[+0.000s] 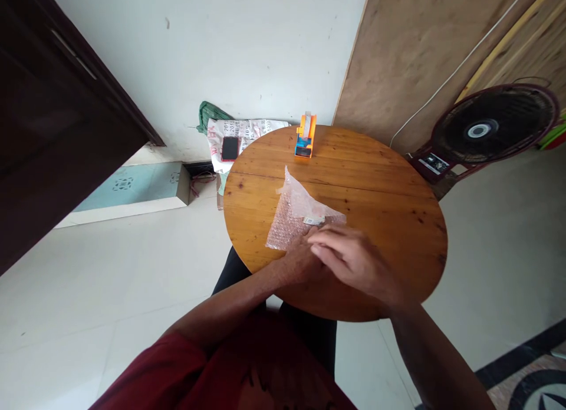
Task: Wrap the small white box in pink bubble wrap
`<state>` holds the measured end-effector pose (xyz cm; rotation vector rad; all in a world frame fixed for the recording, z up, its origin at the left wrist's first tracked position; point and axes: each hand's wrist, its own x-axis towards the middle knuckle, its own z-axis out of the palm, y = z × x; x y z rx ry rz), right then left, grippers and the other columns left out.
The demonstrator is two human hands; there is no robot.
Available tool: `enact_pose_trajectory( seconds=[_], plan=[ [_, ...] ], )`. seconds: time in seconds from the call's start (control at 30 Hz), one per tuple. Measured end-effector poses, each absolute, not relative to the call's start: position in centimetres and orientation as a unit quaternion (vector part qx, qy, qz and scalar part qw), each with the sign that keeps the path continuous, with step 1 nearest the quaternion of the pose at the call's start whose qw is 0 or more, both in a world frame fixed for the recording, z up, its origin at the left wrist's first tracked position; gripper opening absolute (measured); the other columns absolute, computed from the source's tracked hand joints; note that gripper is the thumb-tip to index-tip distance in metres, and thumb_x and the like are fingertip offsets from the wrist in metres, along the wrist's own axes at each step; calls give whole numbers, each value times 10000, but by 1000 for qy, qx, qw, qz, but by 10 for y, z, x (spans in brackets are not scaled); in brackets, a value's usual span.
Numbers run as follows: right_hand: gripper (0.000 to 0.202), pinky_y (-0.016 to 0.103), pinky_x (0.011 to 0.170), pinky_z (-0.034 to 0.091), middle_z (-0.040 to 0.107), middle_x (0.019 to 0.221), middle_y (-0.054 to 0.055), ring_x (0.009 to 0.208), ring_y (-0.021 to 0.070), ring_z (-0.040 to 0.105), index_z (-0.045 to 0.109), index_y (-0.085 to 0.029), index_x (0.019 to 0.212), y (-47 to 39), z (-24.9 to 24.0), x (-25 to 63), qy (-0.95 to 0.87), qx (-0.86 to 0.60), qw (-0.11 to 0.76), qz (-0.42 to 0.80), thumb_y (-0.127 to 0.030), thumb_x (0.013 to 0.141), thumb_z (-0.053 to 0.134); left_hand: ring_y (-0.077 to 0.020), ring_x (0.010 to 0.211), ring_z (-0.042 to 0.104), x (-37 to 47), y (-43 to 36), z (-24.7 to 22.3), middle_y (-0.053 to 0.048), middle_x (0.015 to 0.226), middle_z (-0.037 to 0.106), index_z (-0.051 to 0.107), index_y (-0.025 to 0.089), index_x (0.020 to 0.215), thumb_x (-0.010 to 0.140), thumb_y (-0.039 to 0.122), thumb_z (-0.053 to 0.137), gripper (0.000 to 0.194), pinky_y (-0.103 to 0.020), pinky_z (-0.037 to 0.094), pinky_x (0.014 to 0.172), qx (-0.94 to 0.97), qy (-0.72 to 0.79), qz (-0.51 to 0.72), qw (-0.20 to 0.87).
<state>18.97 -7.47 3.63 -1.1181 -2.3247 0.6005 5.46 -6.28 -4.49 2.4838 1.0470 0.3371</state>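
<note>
A sheet of bubble wrap, folded to a point at its far end, lies on the round wooden table. A small white label with printing rests on the wrap near my hands. My left hand is at the wrap's near edge, its fingers mostly hidden behind the other hand. Crossing over it, my right hand is slightly blurred, its thumb and fingers closed together close to the label. Whatever may be between those fingers cannot be made out.
An orange tape dispenser stands at the table's far edge. Left of it, a dark phone lies on a printed white sack beyond the tabletop. A fan stands at the right; a dark door is at the left.
</note>
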Motion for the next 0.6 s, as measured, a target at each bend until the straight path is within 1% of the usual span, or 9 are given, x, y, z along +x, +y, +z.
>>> enact_pose_trajectory(
  seconds=[0.07,0.13,0.2,0.23,0.27,0.33,0.43,0.53,0.6],
  plan=[
    [282,414,977,506,731,1134,45,1100,218,650,714,-259,1074,-71,28,179,-878,-381,191,218,-223,1008,442,-284,1197,551,55,-65,-47,-49,1163,659,657,263,1186,942,231,472,308,-483,495,1017,893,386,113,203],
    [299,465,1101,429,689,1271,74,1247,240,584,700,-225,1152,-55,17,171,-891,-375,171,190,-232,1007,438,-314,1198,559,53,-67,-46,-67,1129,671,678,232,1157,938,237,482,294,-513,483,1020,899,379,105,190],
    [325,496,1136,383,621,1388,127,1319,280,533,668,-178,1240,-32,6,171,-878,-420,178,147,-230,956,518,-351,1244,538,50,-68,-44,-101,1201,664,680,185,1179,925,282,524,314,-544,442,1070,906,369,105,177],
    [392,518,1142,365,609,1400,150,1330,310,519,641,-156,1286,-22,3,173,-865,-450,178,131,-254,910,594,-363,1280,515,49,-68,-43,-123,1276,638,666,163,1218,921,306,538,354,-554,416,1098,911,361,109,169],
    [476,517,1127,377,605,1401,166,1320,330,524,624,-140,1308,-13,0,177,-853,-473,177,128,-267,851,661,-370,1319,485,48,-68,-42,-144,1356,598,643,146,1267,917,322,548,403,-558,395,1121,914,355,114,162],
    [591,464,1035,459,658,1327,155,1209,317,605,573,-144,1370,-2,-4,188,-826,-517,154,165,-299,812,686,-368,1392,416,47,-67,-41,-165,1469,512,582,135,1359,912,318,558,484,-548,381,1140,918,344,119,156],
    [584,408,919,504,718,1212,131,1059,293,669,579,-168,1362,3,-12,202,-795,-562,128,189,-283,794,654,-366,1437,364,44,-63,-37,-171,1489,494,546,135,1399,883,287,598,540,-530,385,1145,920,330,117,175],
    [509,366,823,509,757,1055,92,930,264,681,637,-193,1267,3,-19,209,-778,-578,145,202,-287,767,654,-312,1383,448,37,-52,-30,-145,1425,552,601,152,1316,888,271,606,445,-479,375,1167,919,276,153,235],
    [447,333,746,502,754,947,52,833,232,670,661,-211,1189,3,-22,210,-756,-590,173,224,-315,754,664,-221,1222,578,31,-41,-27,-104,1282,643,638,163,1215,934,241,540,308,-376,467,1075,894,257,189,315]
  ],
)
